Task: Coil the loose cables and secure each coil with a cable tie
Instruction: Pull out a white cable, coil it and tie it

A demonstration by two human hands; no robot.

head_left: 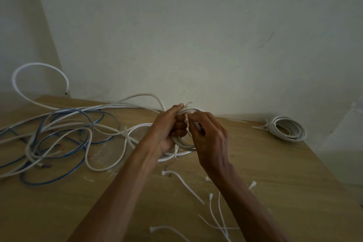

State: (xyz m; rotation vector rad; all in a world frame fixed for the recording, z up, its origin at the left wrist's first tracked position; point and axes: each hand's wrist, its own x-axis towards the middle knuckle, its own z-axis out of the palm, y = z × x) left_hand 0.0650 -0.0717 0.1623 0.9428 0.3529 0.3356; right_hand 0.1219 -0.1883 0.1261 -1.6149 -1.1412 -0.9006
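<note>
My left hand grips a small coil of white cable held up above the wooden table, fingers curled round the bundled turns. Close against it on the right, my right hand has its fingertips pinched at the coil's upper turns; what they pinch is too small to tell. A cable end sticks up above my left thumb. A tied white coil lies at the table's far right. Loose white cable ties lie scattered on the table near my forearms.
A tangle of loose white and blue cables covers the left half of the table, one white loop arching up off the far left corner. The wall stands right behind the table. The table's right edge falls away near the tied coil.
</note>
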